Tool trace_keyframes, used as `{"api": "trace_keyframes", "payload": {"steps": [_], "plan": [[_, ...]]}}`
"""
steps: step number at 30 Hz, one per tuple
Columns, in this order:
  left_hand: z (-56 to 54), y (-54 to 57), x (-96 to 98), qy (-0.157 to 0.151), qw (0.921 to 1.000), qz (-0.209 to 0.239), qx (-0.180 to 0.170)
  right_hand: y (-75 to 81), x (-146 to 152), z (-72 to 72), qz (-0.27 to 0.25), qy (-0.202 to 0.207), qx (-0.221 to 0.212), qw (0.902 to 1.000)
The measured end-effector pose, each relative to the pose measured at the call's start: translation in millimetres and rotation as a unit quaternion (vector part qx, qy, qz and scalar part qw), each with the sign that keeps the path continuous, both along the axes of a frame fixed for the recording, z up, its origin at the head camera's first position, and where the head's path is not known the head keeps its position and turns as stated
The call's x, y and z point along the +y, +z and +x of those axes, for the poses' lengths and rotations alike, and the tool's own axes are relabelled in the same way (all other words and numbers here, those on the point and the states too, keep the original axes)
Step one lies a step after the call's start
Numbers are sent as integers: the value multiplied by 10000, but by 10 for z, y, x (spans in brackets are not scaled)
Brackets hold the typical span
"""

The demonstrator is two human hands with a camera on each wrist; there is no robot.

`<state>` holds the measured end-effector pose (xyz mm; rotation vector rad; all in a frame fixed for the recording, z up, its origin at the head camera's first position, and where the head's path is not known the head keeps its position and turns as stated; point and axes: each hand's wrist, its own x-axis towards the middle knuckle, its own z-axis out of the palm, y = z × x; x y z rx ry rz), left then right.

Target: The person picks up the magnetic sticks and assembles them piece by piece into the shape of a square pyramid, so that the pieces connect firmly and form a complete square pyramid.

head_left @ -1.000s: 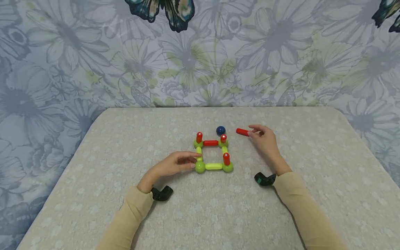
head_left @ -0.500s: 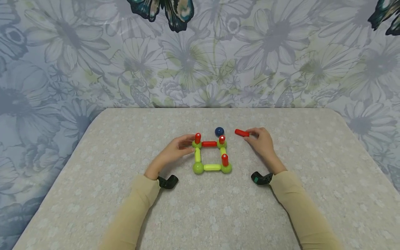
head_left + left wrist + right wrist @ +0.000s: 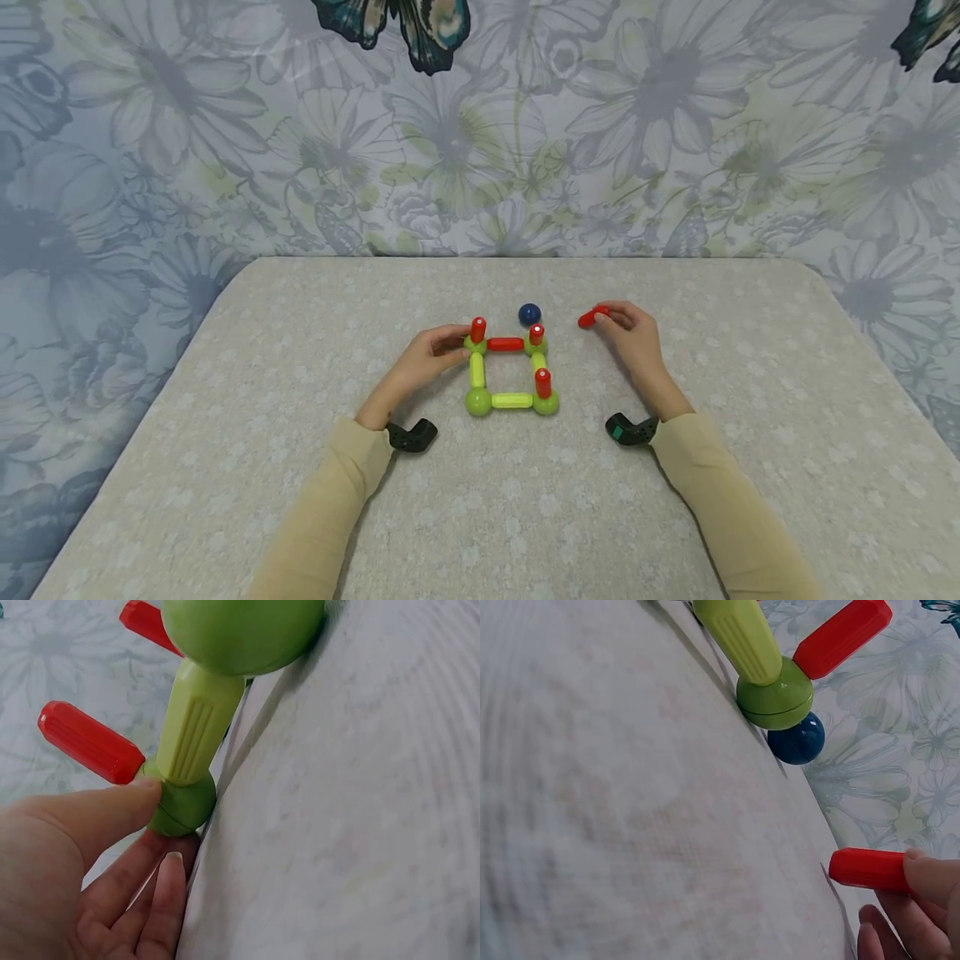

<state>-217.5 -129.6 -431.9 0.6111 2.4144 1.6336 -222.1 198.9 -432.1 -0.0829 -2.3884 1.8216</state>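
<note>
A square frame of green balls and rods lies mid-table; its near side is a yellow-green rod [image 3: 512, 401] and its far side a red rod [image 3: 506, 344]. Red sticks stand upright on three corners, one being the near-right stick [image 3: 543, 383]; the near-left green ball [image 3: 478, 402] bears none. My left hand [image 3: 426, 364] holds the far-left green ball [image 3: 184, 806] between thumb and fingers, below its red stick [image 3: 90, 742]. To the right of the frame, my right hand [image 3: 634, 337] pinches a loose red stick [image 3: 870, 869] by one end.
A dark blue ball [image 3: 529, 314] sits just behind the frame's far-right corner. The pale patterned tablecloth [image 3: 525, 517] reaches back to a floral wall [image 3: 480, 167]. Black devices are strapped at both wrists, one the left wrist device [image 3: 413, 436].
My left hand has moved from the near-left ball back to the far-left one. The red stick in my right hand has turned, its free end now tipping toward me.
</note>
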Motion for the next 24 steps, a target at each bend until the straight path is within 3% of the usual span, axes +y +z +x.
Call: {"api": "trace_keyframes", "payload": {"steps": [4,9,15,19,22,24], "plan": [[-15,3,19,77,9999,-82,87,30,-3,1,-1135,-86,-87,9935],[26,6,5,138,9999,14,93,75,-60,14,-2646,-73,-650,9621],[66,-13,3,104,9999,10,57,171,-124,75,-3128,-25,-1254,9415],[51,-19,17,94,9999,34,-31,283,-174,139,-3476,45,-1334,9281],[29,-12,8,133,9999,60,-32,402,-241,193,-3601,91,-1287,9239],[55,75,15,88,9999,63,-41,485,-284,232,-3642,147,-1248,9228]]}}
